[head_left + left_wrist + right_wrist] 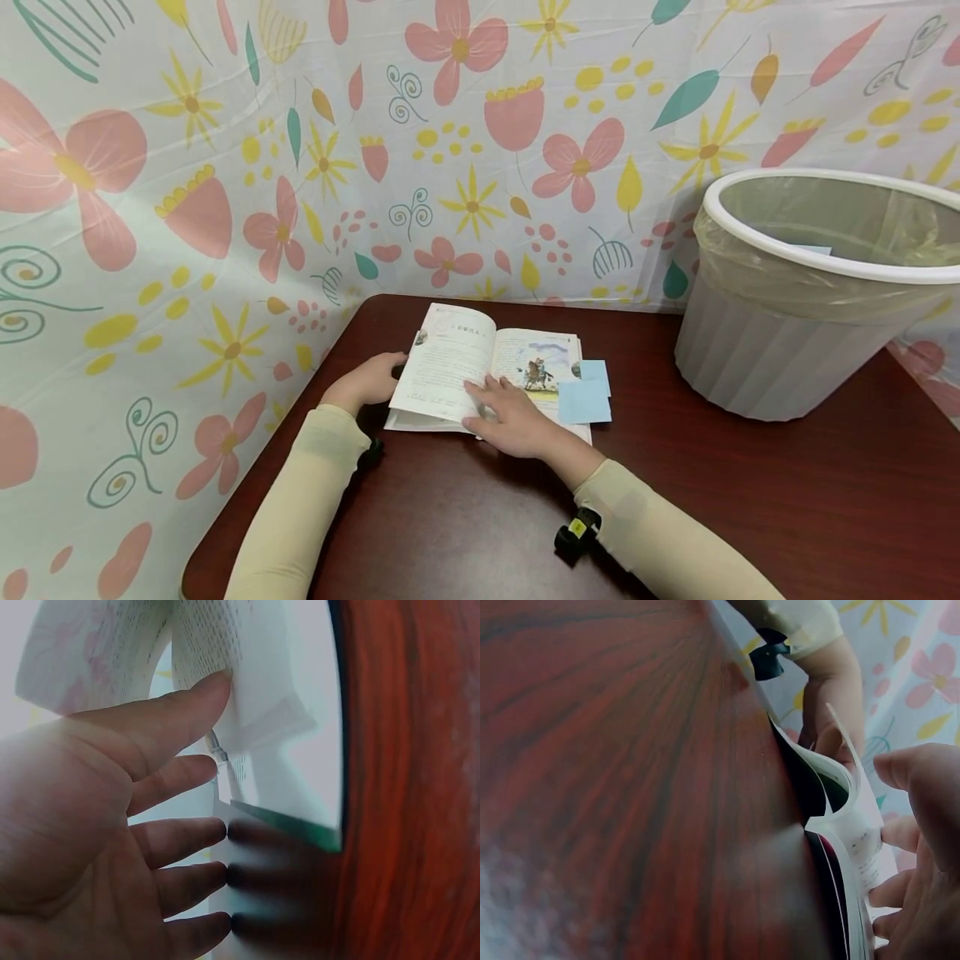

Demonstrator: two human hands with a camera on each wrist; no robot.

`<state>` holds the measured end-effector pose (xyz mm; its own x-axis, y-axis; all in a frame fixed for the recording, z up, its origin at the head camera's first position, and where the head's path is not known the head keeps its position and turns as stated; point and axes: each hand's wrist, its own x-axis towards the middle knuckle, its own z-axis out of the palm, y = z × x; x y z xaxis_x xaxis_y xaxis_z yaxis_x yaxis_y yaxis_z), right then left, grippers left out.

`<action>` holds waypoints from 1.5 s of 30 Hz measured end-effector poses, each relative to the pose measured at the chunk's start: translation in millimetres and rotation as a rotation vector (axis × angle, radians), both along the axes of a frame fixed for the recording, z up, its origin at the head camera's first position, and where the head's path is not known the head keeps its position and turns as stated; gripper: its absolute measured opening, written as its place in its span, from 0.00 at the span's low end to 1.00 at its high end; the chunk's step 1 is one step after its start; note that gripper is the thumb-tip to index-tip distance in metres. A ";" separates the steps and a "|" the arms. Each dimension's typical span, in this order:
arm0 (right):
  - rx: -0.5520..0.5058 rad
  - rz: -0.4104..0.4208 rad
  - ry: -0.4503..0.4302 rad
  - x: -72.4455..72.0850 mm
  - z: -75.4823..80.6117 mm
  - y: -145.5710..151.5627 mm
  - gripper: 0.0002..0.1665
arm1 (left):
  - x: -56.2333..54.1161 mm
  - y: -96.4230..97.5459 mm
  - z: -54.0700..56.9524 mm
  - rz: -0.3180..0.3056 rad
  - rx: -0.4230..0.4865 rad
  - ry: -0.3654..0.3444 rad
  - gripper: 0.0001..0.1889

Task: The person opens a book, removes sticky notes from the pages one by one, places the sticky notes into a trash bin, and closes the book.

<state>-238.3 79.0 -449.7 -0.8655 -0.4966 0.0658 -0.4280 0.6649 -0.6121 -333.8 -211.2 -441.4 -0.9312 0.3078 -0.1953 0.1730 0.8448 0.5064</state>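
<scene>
An open book (pixel 442 375) lies on the dark red table, its left leaves lifted in a curve. Its right page carries a coloured picture of a horse and rider (pixel 538 375). Two light blue sticky notes (pixel 585 403) stick out past the right edge. My left hand (pixel 367 383) is at the book's left edge; in the left wrist view its thumb touches a printed page (pixel 259 690) beneath a lifted leaf, and the other fingers extend loosely. Over the middle, my right hand (pixel 517 421) rests spread fingers on the left page near the fold.
A grey waste bin (pixel 738 350) with a white rim and clear liner stands on the table at right, a light blue piece of paper (pixel 813 249) inside. Behind and left hangs a flower-patterned curtain (pixel 465 208). The tabletop (pixel 435 517) extends in front of the book.
</scene>
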 end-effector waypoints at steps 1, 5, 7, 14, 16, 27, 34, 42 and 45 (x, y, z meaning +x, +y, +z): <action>0.008 -0.001 -0.006 0.5 0.3 0.1 0.39 | -0.6 -0.8 -0.5 0.000 -0.007 0.002 0.38; 0.033 -0.005 -0.022 2.1 1.5 -0.2 0.40 | -1.7 -3.5 -0.8 -0.004 -0.019 0.010 0.36; 0.044 -0.004 -0.025 2.3 1.2 -0.2 0.40 | -1.1 -4.5 0.3 -0.003 -0.021 0.012 0.34; 0.103 0.015 -0.011 3.2 1.9 -0.7 0.37 | 2.2 -0.5 4.5 0.012 -0.001 0.053 0.29; 0.118 0.019 -0.012 3.7 2.8 -0.9 0.36 | 3.5 3.5 4.9 0.017 0.038 0.048 0.29; 0.150 -0.021 -0.032 6.5 5.4 -1.9 0.34 | 11.9 30.4 6.6 -0.037 0.109 0.025 0.33; 0.135 -0.026 -0.048 5.9 3.2 -2.3 0.35 | 16.7 38.0 6.9 -0.083 0.070 0.023 0.35; 0.138 -0.027 -0.058 6.5 4.5 -2.8 0.36 | 19.1 46.6 8.1 -0.124 0.087 0.089 0.31; 0.137 -0.028 -0.056 6.1 5.1 -2.7 0.36 | 18.8 50.1 7.7 -0.139 0.114 0.115 0.29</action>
